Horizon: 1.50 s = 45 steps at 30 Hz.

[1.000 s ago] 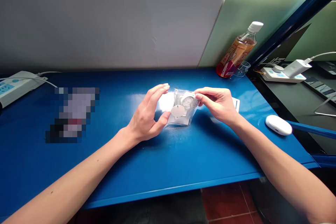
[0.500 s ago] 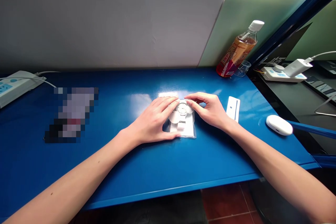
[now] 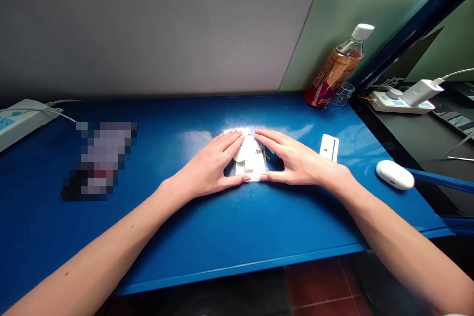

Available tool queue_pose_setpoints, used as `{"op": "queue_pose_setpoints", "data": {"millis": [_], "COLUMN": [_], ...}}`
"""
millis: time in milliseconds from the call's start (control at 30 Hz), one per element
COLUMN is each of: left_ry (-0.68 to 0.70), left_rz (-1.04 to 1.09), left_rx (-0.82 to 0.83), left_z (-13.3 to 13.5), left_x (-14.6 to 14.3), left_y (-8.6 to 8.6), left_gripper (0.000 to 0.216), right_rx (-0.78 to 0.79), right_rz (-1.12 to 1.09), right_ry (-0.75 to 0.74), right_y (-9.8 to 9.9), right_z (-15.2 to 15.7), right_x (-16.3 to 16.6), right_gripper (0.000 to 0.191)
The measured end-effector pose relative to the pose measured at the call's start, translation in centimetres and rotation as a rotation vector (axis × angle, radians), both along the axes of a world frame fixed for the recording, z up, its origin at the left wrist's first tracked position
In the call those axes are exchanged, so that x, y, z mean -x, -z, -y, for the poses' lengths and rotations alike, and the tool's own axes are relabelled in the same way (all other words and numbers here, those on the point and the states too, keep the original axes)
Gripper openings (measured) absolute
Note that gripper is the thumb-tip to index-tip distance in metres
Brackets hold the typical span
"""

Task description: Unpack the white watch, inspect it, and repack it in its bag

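Evenly — left hand (image 3: 207, 164), right hand (image 3: 298, 160), cupping packet (image 3: 252, 162)

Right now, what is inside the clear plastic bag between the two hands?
In the clear plastic bag, white pieces show, one rounded. The left hand and right hand partly cover its edges; what lies under them or under the pieces cannot be seen.

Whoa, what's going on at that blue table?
Somebody is using two bare hands on a small clear packet with white pieces in it, lying on the blue table. The left-hand grip is at one side and the right-hand grip at the other, with both thumbs at the edge nearest the person. I can't tell what the pieces are. A white slotted card and a rounded white case lie off to the right.
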<state>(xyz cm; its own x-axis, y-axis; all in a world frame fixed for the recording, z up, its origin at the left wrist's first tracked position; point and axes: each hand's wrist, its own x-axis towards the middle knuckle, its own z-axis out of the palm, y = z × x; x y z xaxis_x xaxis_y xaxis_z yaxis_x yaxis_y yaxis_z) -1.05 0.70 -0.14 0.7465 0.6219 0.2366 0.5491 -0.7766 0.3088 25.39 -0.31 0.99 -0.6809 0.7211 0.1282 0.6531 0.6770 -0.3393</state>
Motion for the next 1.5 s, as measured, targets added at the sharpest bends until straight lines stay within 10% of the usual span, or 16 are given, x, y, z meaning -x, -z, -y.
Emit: {"op": "queue_pose_setpoints", "data": {"millis": [400,833,1500], "left_ry": [-0.015,-0.066,-0.043], "left_rz": [0.049,0.220,-0.039], "left_rx": [-0.067,-0.193,0.011], "left_z": [-0.37,-0.25,-0.21], "left_x": [0.09,-0.39,0.29], "left_y": [0.13,-0.16,0.18], "left_gripper": [0.083,0.029,0.102], "right_rx": [-0.005,-0.016,0.071], "right_rz": [0.001,-0.008,-0.002], "right_ry": [0.009,0.010,0.054], "right_y": [0.18,0.13,0.15], "right_z": [-0.14,-0.11,-0.02], "right_x": [0.02,0.00,-0.06], "right_gripper": [0.099,0.096,0.108]}}
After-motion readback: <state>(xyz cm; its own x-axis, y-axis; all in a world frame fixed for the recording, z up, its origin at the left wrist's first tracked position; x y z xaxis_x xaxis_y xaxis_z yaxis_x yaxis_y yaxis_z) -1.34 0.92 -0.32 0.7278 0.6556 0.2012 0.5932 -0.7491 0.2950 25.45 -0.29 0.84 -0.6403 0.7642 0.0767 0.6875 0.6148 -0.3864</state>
